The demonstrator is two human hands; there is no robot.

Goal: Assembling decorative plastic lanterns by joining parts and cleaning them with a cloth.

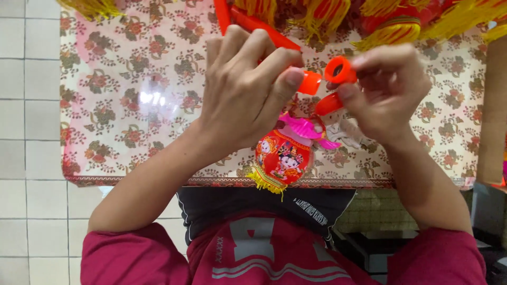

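My left hand grips a long orange plastic stick whose open end pokes out past my thumb. Just to its right, my right hand pinches a short orange plastic tube piece between thumb and forefinger, its round opening facing me. A second orange bit shows below my right thumb. Under both hands lies a small red paper lantern with cartoon figures, a yellow fringe and a pink plastic top, resting on the table's near edge.
A floral plastic-covered table fills the view, bordered on the left by white floor tiles. Yellow tassels and red decorations pile along the far edge. A brown box side stands at the right.
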